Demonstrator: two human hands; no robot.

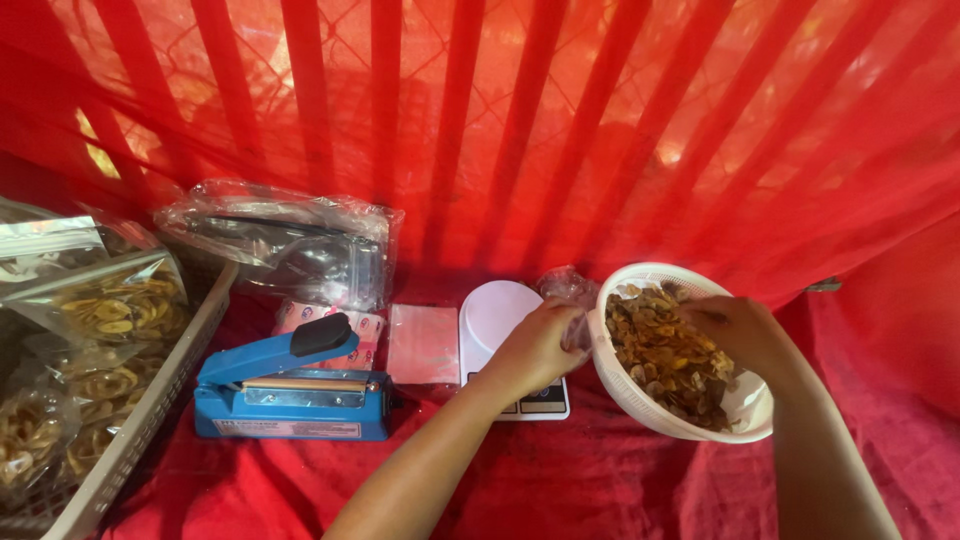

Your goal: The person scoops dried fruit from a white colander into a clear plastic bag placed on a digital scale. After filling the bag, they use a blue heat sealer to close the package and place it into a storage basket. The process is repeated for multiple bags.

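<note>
Along the left edge of the red-covered surface point(560, 490): a pale slatted crate point(150, 400) stacked with sealed clear bags of ring-shaped yellow chips point(120, 310); bags judged light, crinkly, contents brittle. Beside it, toward the middle: a blue impulse heat sealer point(290, 385), arm raised at an angle; behind it, a bundle of clear empty bags point(290, 240) lying against the red curtain point(520, 120). Next, a pink flat packet point(424, 343), just beside a white kitchen scale point(505, 345) with round platform. Left hand point(540, 345) over the scale, fingers curled shut around the mouth of a small clear plastic bag point(563, 287), pressed against the rim of the colander; bag judged thin, limp, slippery, best pinched at the open mouth. Near the right edge: white perforated plastic colander point(640, 390), tilted toward the camera, roughly half full of brown dried chips point(660, 355); chips judged very light, dry, fragile, prone to crumble under pressure, best taken in a loose scoop rather than a squeeze. Right hand point(735, 335) inside the colander, fingers bent down into the chips; amount held, if any, cannot be told. Colander judged light, stiff, safest gripped at the rim.
</note>
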